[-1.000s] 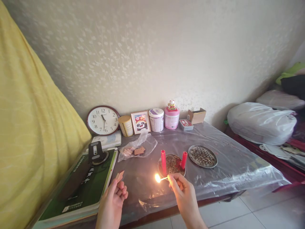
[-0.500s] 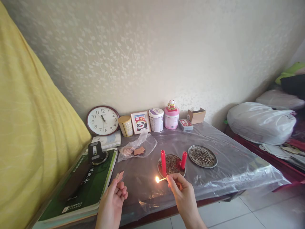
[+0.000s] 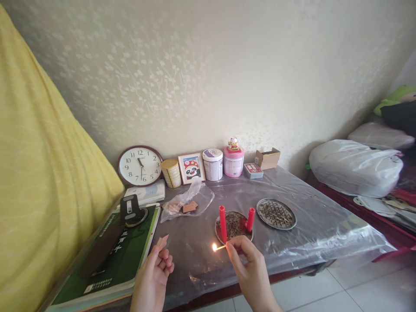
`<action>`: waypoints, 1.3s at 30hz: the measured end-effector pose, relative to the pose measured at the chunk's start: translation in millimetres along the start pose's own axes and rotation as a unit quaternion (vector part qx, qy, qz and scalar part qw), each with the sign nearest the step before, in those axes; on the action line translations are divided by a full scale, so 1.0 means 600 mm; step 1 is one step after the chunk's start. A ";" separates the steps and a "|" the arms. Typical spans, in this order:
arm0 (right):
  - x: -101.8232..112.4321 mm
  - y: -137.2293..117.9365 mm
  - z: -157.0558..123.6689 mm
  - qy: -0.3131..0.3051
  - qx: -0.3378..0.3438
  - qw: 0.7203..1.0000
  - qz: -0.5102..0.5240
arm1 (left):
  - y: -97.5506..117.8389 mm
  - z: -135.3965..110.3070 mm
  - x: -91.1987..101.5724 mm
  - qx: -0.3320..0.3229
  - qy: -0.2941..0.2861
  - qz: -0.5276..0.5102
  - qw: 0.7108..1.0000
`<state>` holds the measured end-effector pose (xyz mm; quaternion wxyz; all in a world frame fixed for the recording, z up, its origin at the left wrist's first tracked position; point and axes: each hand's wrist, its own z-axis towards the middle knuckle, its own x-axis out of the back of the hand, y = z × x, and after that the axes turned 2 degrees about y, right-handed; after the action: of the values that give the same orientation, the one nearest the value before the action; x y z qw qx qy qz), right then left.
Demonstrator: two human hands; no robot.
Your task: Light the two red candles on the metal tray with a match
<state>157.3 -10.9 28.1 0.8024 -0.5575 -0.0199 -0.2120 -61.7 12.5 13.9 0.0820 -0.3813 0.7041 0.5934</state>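
Between the thumb and fingers of my right hand (image 3: 248, 264) is a burning match (image 3: 219, 248), its flame pointing left. My left hand (image 3: 155, 268) pinches a small brown matchbox (image 3: 163, 241), partly hidden by the fingers. Just beyond the match, two red candles stand on a round metal tray (image 3: 234, 226): the taller left candle (image 3: 222, 223) is upright, the shorter right candle (image 3: 250, 219) leans slightly. Neither candle shows a flame. The match flame is apart from both, in front and left of the left candle.
A second round tray (image 3: 276, 213) with used matchsticks lies to the right. A plastic bag (image 3: 204, 197) with small boxes lies behind my left hand. Green book (image 3: 130, 255) at left. Along the wall stand a clock (image 3: 140, 165), tins, a picture frame (image 3: 191, 168) and an open carton (image 3: 268, 159).
The burning match and my right hand have shifted very slightly down and left; the flame looks a little smaller. My left hand stays nearly still with the matchbox.
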 end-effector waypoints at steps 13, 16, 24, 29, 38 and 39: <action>0.026 -0.070 0.089 0.056 -0.027 0.992 0.106 | -0.008 0.021 -0.003 0.021 0.044 0.003 0.999; 0.033 -0.060 0.090 0.085 -0.074 0.980 0.162 | -0.010 0.022 0.000 0.035 0.051 0.006 0.998; 0.053 -0.032 0.092 0.135 -0.111 0.963 0.203 | -0.023 0.026 -0.003 0.046 0.051 0.011 0.998; 0.045 -0.036 0.094 0.134 -0.123 0.954 0.240 | -0.022 0.029 -0.002 0.057 0.069 0.012 0.996; 0.028 -0.047 0.097 0.144 -0.111 0.963 0.200 | -0.023 0.037 0.011 0.063 0.053 0.017 0.996; 0.026 -0.048 0.098 0.145 -0.110 0.964 0.194 | -0.024 0.038 0.012 0.063 0.052 0.016 0.997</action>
<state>173.2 29.0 79.9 0.7562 -0.5989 0.2284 -0.1312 -65.2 29.8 -7.7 0.0593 -0.3940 0.7495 0.5286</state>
